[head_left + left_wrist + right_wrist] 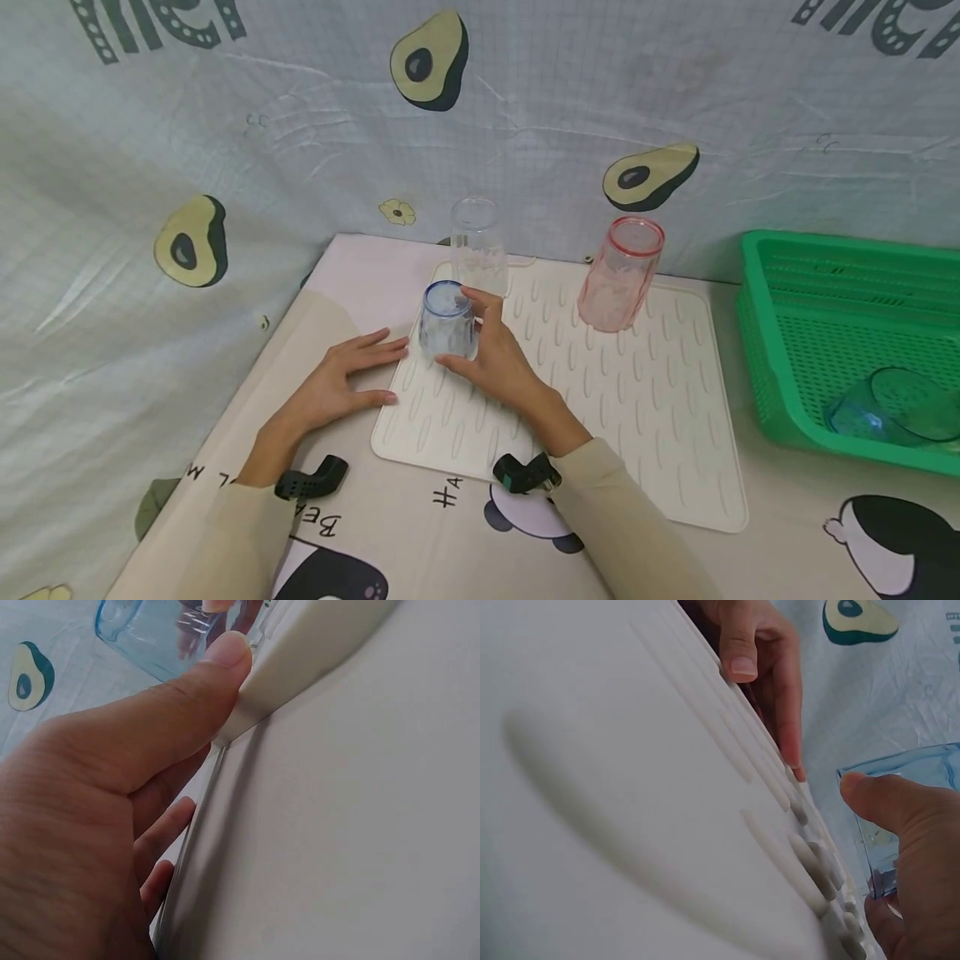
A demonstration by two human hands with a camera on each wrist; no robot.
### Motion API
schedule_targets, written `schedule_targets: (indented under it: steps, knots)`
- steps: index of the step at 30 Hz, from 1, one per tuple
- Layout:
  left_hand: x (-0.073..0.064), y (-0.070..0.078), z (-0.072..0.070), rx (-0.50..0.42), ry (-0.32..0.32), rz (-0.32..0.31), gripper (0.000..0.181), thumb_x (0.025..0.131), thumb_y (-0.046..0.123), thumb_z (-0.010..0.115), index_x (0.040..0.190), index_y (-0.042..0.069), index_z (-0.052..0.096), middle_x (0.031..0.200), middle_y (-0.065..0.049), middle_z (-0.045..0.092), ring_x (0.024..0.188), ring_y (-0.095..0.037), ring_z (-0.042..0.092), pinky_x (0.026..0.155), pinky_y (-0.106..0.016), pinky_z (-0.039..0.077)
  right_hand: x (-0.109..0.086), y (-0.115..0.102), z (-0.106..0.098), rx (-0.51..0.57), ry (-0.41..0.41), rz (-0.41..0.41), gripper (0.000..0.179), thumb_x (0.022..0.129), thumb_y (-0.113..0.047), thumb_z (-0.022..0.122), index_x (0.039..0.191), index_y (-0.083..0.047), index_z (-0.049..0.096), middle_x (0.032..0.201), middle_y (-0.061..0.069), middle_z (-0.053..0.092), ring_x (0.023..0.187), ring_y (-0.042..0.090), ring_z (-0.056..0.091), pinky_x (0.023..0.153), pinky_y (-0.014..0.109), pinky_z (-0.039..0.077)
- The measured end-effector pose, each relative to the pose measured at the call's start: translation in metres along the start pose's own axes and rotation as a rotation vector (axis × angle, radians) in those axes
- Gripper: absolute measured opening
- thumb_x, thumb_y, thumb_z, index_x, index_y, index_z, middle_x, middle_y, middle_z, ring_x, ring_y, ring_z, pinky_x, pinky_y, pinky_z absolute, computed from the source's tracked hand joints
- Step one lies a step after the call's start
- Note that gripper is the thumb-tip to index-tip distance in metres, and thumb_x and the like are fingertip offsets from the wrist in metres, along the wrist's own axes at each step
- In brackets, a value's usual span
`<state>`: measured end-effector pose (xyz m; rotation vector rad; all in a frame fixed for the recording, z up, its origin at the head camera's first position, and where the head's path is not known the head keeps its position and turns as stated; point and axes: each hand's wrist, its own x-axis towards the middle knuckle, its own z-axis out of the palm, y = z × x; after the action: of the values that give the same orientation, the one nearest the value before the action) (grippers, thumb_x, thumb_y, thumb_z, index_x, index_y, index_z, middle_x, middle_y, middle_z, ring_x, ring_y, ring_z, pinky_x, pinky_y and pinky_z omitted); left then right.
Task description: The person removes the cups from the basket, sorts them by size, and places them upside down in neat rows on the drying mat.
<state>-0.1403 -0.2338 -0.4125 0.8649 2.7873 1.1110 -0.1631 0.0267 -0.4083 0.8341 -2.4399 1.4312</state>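
My right hand (498, 350) grips a short blue-tinted glass (438, 337), thumb at the near side and fingers at the far side. The glass stands at the left part of a white ridged drying mat (615, 400). My left hand (337, 379) rests at the mat's left edge with its fingers stretched out, the thumb lying beside the rim. In the left wrist view the blue glass (146, 641) shows beyond the left thumb. From the right wrist the right thumb (881, 799) is seen against the glass wall.
Just behind the blue glass stands a tall clear glass (480, 246). A pink-red glass (618, 279) is at the back of the mat. On the right sits a green basket (772, 350) with a blue-green glass (870, 417) lying in it. A patterned cloth (322, 150) hangs behind.
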Motion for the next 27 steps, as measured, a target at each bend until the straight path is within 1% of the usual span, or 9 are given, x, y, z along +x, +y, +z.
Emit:
schedule_targets:
  steps: [7,14,19,23,27]
  knots:
    - [0.0011,0.0018,-0.0018,0.000,0.001,0.000,0.065,0.072,0.025,0.084,0.130,0.010,0.061,0.139,-0.003,0.051,0.137,-0.031,0.032,0.107,-0.058,0.022,-0.0018,0.0047,0.0034,-0.017,-0.014,-0.009,0.091,0.076,-0.011,0.082,0.139,-0.007,0.017,0.145,0.016,0.034,0.126,0.030,0.045,0.102,0.031,0.041]
    - [0.0015,0.0009,0.0001,-0.005,-0.007,-0.008,0.064,0.073,0.025,0.084,0.131,0.009,0.060,0.140,-0.003,0.051,0.137,-0.031,0.032,0.107,-0.058,0.022,-0.0037,0.0063,0.0048,-0.045,-0.023,0.019,0.089,0.077,-0.012,0.081,0.138,-0.010,0.017,0.143,0.017,0.038,0.127,0.029,0.046,0.101,0.031,0.041]
    - [0.0013,0.0015,0.0001,-0.006,-0.012,-0.028,0.065,0.073,0.027,0.084,0.131,0.010,0.060,0.140,-0.002,0.050,0.138,-0.030,0.031,0.108,-0.058,0.021,-0.0053,0.0059,0.0055,-0.078,-0.039,0.058,0.090,0.077,-0.018,0.082,0.140,-0.014,0.016,0.136,0.023,0.047,0.122,0.030,0.051,0.098,0.036,0.044]
    - [0.0014,0.0018,0.0002,-0.014,-0.013,-0.038,0.065,0.073,0.027,0.084,0.131,0.010,0.060,0.141,-0.001,0.050,0.138,-0.029,0.030,0.108,-0.058,0.021,-0.0055,0.0042,0.0053,-0.104,-0.063,0.082,0.091,0.078,-0.023,0.081,0.141,-0.016,0.016,0.133,0.026,0.049,0.120,0.032,0.053,0.097,0.041,0.045]
    - [0.0016,0.0023,0.0002,-0.017,-0.010,-0.045,0.065,0.073,0.027,0.084,0.131,0.011,0.060,0.141,-0.001,0.050,0.138,-0.029,0.030,0.108,-0.058,0.020,-0.0051,0.0027,0.0051,-0.142,-0.074,0.068,0.091,0.079,-0.027,0.080,0.142,-0.016,0.016,0.131,0.025,0.050,0.118,0.032,0.054,0.094,0.042,0.046]
